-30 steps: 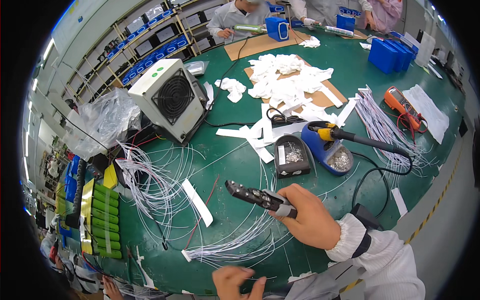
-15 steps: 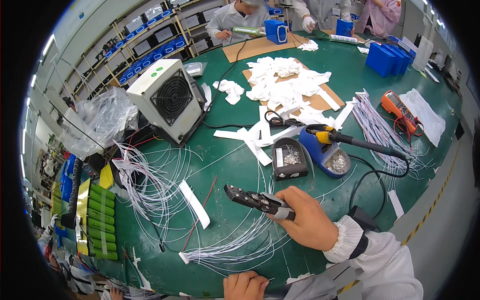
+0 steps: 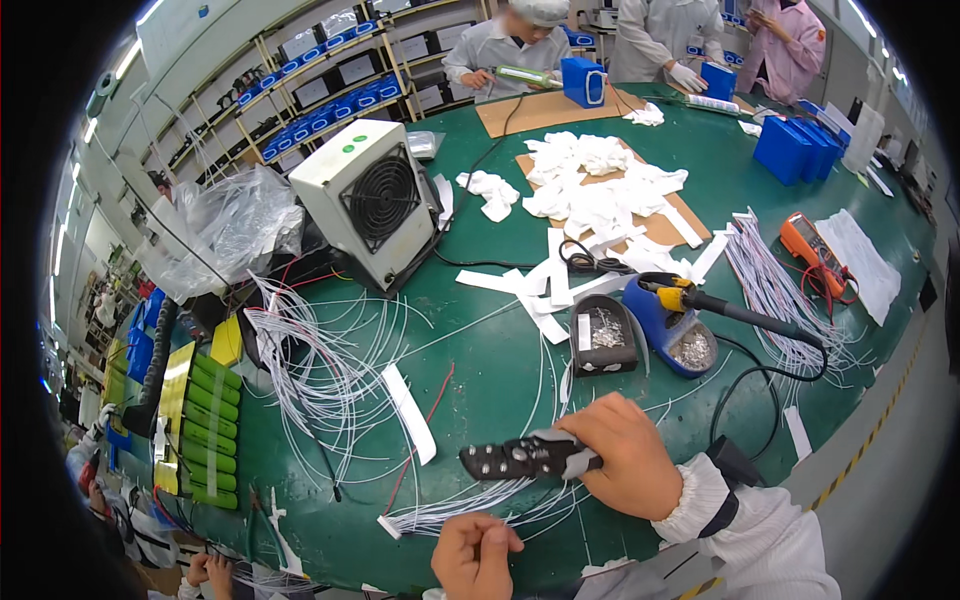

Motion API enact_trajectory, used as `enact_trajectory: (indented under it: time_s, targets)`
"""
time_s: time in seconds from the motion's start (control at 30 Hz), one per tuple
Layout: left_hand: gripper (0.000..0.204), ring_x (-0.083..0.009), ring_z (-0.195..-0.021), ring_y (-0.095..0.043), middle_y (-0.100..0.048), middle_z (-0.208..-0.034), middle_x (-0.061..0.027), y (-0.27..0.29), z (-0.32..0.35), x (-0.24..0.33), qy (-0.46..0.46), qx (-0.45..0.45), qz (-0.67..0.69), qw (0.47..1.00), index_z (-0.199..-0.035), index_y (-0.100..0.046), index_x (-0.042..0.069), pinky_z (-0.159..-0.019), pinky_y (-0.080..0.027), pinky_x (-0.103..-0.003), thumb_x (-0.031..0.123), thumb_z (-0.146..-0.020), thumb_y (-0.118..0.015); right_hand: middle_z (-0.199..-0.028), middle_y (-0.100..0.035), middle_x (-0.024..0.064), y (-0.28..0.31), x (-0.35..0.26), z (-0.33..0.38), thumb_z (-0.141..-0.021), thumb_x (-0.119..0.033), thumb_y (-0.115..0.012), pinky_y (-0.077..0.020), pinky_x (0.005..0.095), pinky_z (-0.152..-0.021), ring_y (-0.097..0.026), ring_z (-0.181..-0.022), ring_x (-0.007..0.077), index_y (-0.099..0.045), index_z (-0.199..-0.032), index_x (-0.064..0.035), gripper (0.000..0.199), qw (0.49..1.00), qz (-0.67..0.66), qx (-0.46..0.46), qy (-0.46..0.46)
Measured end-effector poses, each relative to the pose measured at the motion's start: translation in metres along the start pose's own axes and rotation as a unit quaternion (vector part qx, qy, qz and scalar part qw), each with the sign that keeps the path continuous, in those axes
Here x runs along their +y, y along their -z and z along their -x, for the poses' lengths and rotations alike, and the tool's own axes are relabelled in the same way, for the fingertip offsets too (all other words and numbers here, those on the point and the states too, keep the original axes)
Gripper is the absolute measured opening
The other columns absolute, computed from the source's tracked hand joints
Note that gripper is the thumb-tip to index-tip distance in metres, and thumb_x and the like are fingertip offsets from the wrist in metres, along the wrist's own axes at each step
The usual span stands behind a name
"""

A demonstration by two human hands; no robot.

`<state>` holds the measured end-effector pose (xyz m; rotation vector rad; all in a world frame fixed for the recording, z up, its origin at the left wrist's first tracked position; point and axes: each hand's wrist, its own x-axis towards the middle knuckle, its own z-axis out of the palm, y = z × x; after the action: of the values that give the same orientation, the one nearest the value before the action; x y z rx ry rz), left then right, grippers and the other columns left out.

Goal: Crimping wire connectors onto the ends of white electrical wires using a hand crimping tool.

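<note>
Green matting covers a round workbench, seen from the head camera looking down at the person's two bare hands. The right hand is clenched around the grey handles of a black wire stripper, whose flat, notched head points away to the left of the knuckles. The left hand, low in the view and just below the tool, has its fingertips pinched together; they seem to grasp the end of a thin white wire, though the wire itself is too fine to be sure of there. A bundle of thin white wires lies on the mat between the two hands, fanning out to the left of the left fingers. Beyond the right knuckles stand a small black tray of metal bits and a blue soldering iron stand with the iron resting in it. Judging from this, stripping cleanly calls for seating one wire squarely in a matching notch, squeezing the handles evenly, and pulling straight along the wire so the strands are not nicked.
</note>
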<state>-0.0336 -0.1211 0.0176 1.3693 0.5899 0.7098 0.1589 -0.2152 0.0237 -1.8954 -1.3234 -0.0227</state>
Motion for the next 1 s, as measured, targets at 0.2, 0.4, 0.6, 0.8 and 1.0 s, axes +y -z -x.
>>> enact_trajectory:
  time_s: [0.2, 0.4, 0.6, 0.8, 1.0]
  targets:
    - [0.011, -0.0117, -0.071, -0.059, -0.066, -0.084, -0.007, 0.009, -0.006, -0.015, 0.017, -0.004, 0.005, 1.0, -0.102, -0.062, -0.002, -0.064, -0.046, -0.024, 0.006, -0.095, -0.06, -0.107, -0.063, 0.004, -0.002, -0.013, 0.005, -0.06, -0.002, -0.072, -0.0452, 0.0345, -0.075, -0.061, -0.098, 0.0224, -0.06, -0.116, -0.0061, 0.057, 0.996, 0.045, -0.052, 0.048]
    - [0.014, -0.015, -0.077, -0.064, -0.069, -0.095, -0.0085, 0.017, 0.004, -0.036, 0.038, 0.059, -0.005, 0.998, -0.102, -0.065, -0.002, -0.069, -0.052, -0.029, -0.003, -0.088, -0.062, -0.114, -0.062, 0.0072, -0.014, -0.014, 0.007, -0.058, 0.002, -0.072, -0.048, 0.0365, -0.08, -0.06, -0.108, 0.0268, -0.06, -0.119, -0.0054, 0.063, 0.996, 0.049, -0.032, 0.072]
    - [0.02, -0.0155, -0.088, -0.064, -0.068, -0.101, -0.0079, 0.023, 0.007, -0.039, 0.019, 0.056, 0.002, 0.998, -0.106, -0.063, -0.001, -0.077, -0.053, -0.03, -0.005, -0.086, -0.062, -0.12, -0.061, 0.0104, -0.018, -0.014, 0.008, -0.059, 0.002, -0.074, -0.0497, 0.0389, -0.088, -0.059, -0.112, 0.0306, -0.059, -0.12, -0.0027, 0.064, 0.996, 0.041, -0.023, 0.074]
    - [0.02, -0.017, -0.089, -0.064, -0.067, -0.101, -0.0093, 0.025, 0.009, -0.047, 0.03, 0.071, -0.012, 0.997, -0.105, -0.062, -0.001, -0.079, -0.053, -0.031, -0.005, -0.086, -0.06, -0.116, -0.062, 0.0102, -0.015, -0.015, 0.006, -0.076, -0.006, -0.066, -0.0487, 0.0345, -0.085, -0.061, -0.109, 0.0257, -0.06, -0.12, -0.0021, 0.044, 0.994, 0.064, -0.026, 0.081]
    - [0.022, -0.0181, -0.089, -0.065, -0.067, -0.103, -0.0106, 0.037, 0.013, -0.064, 0.022, 0.065, -0.098, 0.993, -0.108, -0.061, -0.001, -0.078, -0.054, -0.031, -0.004, -0.086, -0.059, -0.116, -0.062, 0.0109, -0.017, -0.014, 0.007, -0.077, -0.009, -0.067, -0.0487, 0.0343, -0.086, -0.06, -0.109, 0.0259, -0.06, -0.12, -0.0018, 0.044, 0.994, 0.061, -0.021, 0.087]
